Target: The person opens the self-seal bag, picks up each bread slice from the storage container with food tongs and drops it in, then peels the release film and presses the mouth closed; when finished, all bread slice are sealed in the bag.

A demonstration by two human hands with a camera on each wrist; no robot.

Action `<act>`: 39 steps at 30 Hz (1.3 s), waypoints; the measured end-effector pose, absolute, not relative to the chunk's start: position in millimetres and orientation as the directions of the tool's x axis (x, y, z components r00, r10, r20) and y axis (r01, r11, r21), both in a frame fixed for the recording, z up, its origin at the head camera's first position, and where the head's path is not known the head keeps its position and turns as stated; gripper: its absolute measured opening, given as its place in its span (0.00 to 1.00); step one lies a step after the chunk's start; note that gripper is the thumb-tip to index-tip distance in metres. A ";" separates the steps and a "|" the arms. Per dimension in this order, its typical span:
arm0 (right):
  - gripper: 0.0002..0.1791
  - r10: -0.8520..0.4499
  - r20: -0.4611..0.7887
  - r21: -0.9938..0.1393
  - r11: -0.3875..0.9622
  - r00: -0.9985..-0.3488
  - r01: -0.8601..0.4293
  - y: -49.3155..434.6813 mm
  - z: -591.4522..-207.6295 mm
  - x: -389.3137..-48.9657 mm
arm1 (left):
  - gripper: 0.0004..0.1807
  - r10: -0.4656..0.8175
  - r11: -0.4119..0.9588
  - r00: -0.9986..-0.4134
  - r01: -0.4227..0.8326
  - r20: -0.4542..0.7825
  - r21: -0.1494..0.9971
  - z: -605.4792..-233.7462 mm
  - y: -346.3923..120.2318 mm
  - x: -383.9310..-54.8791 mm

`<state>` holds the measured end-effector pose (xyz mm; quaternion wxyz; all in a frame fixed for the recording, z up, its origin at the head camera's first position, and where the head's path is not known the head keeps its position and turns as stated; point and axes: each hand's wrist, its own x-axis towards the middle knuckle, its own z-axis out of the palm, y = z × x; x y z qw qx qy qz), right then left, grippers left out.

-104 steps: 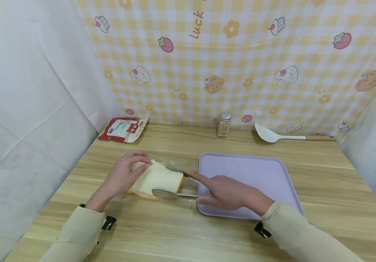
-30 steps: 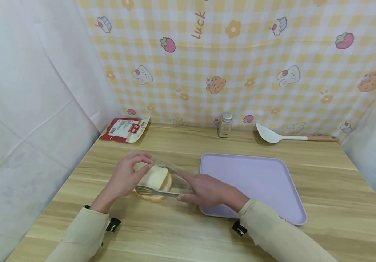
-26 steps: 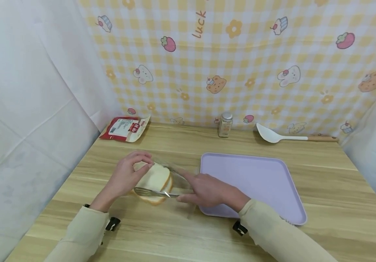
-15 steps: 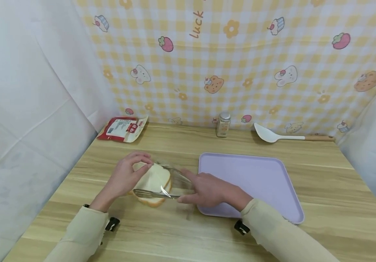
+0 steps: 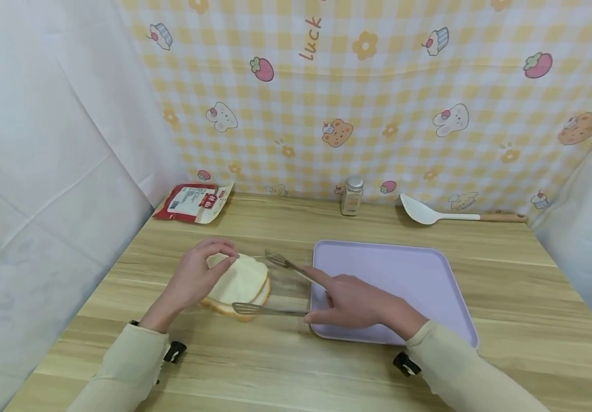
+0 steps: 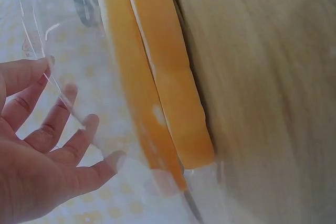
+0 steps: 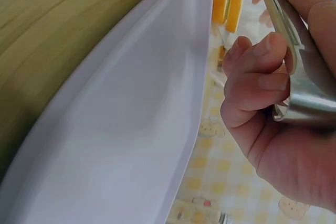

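In the head view, two stacked bread slices (image 5: 239,280) with orange crusts lie left of centre. Around them is a clear plastic bag (image 6: 58,19), hard to make out from above. My left hand (image 5: 195,280) pinches the bag's rim between thumb and finger; its other fingers rest along the film in the left wrist view. My right hand (image 5: 350,300) holds metal tongs (image 5: 272,311), gripped near the bent end (image 7: 312,98) in the right wrist view. The tongs' arms stand wide apart with nothing between them, their tips close to the right side of the bread.
A lilac tray (image 5: 389,274) lies under and behind my right hand. At the back stand a red and cream food packet (image 5: 195,203), a glass shaker jar (image 5: 352,196) and a white spatula with wooden handle (image 5: 425,213). A checked curtain (image 5: 368,103) hangs behind.
The tongs have drawn back to the right from over the bread, and their arms have spread. Since the oldest frame the top slice has shifted left. My left hand has hardly moved.
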<state>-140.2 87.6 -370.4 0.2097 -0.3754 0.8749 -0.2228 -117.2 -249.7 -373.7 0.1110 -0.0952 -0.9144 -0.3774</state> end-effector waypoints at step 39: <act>0.50 -0.492 -0.028 -0.563 0.727 -0.870 -0.392 220.9 -361.2 -119.1 | 0.06 0.055 0.707 -0.966 0.217 0.253 0.673 -375.9 -252.6 -125.0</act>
